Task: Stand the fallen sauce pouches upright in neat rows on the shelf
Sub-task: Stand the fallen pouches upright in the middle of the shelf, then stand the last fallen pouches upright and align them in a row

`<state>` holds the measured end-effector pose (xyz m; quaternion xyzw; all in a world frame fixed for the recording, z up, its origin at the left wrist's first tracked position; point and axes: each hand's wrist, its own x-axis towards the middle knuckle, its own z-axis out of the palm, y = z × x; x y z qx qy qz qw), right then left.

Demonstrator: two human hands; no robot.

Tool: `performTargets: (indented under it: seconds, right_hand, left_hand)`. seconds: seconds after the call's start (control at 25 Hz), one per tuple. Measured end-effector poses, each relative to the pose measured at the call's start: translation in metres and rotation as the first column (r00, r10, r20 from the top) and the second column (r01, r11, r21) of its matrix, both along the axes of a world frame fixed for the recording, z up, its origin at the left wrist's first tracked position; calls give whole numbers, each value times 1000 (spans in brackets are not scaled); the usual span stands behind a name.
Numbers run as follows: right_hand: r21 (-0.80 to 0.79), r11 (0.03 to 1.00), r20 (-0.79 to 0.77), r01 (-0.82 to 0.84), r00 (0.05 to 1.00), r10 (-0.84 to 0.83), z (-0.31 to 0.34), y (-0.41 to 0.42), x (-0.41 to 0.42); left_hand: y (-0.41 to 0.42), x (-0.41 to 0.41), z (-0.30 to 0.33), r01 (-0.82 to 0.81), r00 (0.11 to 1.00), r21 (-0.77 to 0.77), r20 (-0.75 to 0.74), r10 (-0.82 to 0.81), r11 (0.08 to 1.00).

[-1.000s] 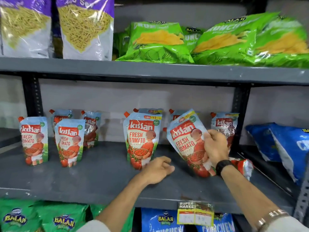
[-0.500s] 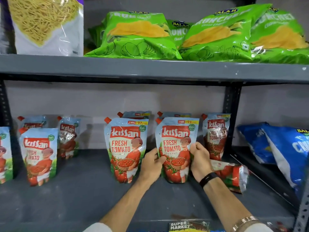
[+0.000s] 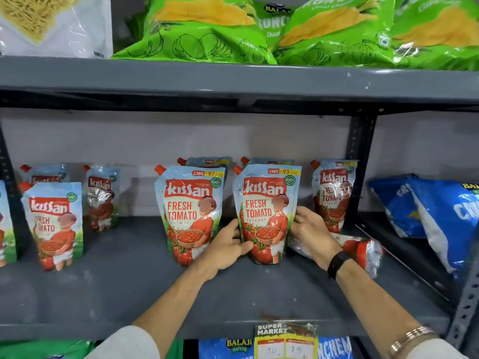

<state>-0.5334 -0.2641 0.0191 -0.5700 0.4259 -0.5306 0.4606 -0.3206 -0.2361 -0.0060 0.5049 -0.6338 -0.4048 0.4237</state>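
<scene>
An upright ketchup pouch [image 3: 267, 211] stands on the grey shelf [image 3: 129, 288], held on both sides: my left hand [image 3: 225, 248] against its lower left edge, my right hand [image 3: 309, 229] against its right edge. Beside it on the left stands another front pouch [image 3: 189, 211]. One fallen pouch [image 3: 360, 251] lies flat behind my right wrist. Several more pouches stand upright: one at the back right [image 3: 333, 193], two behind the front pair, and several at the left [image 3: 53, 224].
The upper shelf [image 3: 233, 79] overhangs close above, loaded with green chip bags [image 3: 202, 29]. A black upright post [image 3: 360, 161] bounds the bay on the right; blue snack bags [image 3: 440, 213] lie beyond it. A price tag [image 3: 285, 340] hangs on the shelf's front edge.
The tilted pouch in my right hand has been brought upright next to the front pouch. My left hand moved from the shelf surface to the pouch's left side. The view moved closer.
</scene>
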Motion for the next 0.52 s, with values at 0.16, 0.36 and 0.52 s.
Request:
performTargets:
  seconds: [0.16, 0.36, 0.52]
  right_hand:
    - [-232, 953, -846, 196, 443, -297, 1, 21, -25]
    - [-219, 960, -973, 174, -115, -201, -4, 40, -33]
    - [-427, 898, -880, 106, -279, -385, -21, 49, -27]
  left_hand:
    - [8, 1, -3, -205, 962, -6, 183, 203, 979]
    - [34, -12, -9, -49, 864, -58, 499, 72, 997]
    - [41, -46, -11, 69, 856, -137, 517, 12, 988]
